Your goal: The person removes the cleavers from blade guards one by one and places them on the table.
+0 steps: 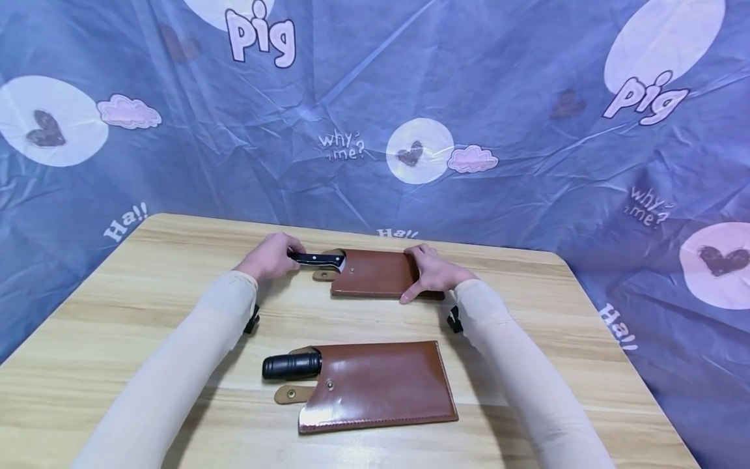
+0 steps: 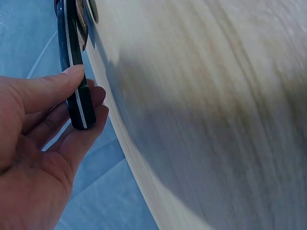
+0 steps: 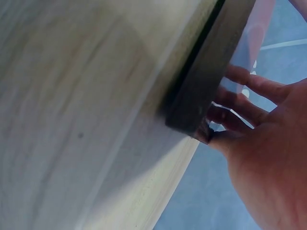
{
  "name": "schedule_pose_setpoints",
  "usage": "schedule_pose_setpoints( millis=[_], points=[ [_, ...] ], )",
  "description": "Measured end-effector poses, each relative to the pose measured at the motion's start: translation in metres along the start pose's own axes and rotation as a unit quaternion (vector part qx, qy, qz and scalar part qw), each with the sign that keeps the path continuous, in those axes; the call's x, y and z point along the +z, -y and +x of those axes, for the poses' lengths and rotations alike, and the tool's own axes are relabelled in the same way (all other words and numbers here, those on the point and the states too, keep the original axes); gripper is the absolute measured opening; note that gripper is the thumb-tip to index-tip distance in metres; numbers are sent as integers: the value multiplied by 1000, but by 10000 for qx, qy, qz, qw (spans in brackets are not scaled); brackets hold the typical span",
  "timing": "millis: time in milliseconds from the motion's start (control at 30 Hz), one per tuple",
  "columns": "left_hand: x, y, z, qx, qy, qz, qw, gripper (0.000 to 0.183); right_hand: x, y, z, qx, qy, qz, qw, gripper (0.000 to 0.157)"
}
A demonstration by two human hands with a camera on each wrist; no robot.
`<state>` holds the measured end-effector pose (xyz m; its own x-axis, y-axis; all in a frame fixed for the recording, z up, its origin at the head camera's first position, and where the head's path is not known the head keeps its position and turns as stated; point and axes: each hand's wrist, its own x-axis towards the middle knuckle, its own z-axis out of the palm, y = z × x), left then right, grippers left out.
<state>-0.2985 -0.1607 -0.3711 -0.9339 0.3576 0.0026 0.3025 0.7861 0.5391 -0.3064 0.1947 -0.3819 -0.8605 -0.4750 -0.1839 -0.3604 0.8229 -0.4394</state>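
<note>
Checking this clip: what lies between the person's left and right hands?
The head view shows a black knife handle, its end in the left hand, then the brown sheath it pokes from, reaching the right hand.

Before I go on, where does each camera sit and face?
Head: on the head, facing forward and down over near sheath and far sheath; left hand, right hand, sleeves show.
Left wrist: on that wrist, facing the gripped knife handle; left hand shows.
Right wrist: on that wrist, facing the far sheath's edge; right hand shows.
Head and left wrist share the gripped knife handle.
</note>
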Motion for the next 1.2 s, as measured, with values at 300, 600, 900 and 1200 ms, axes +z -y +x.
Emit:
schedule_pose_setpoints(
  millis=[300,600,900,1200],
  points=[
    [-2,1,-2,53,-43,60,10000,32,-2,-2,-3,-46,-56,-45,10000,120],
    [-2,4,-2,140,-38,116,9998,32,-3,-8,-5,-88,-59,-104,9999,118],
    [-5,9,-5,56,-41,20,10000,30,-4,-8,-8,-34,-62,-101,9999,118],
    [-7,10,-7,53,2,4,10000,32,-6,-15,-13,21,-74,-231,9997,119]
  ],
)
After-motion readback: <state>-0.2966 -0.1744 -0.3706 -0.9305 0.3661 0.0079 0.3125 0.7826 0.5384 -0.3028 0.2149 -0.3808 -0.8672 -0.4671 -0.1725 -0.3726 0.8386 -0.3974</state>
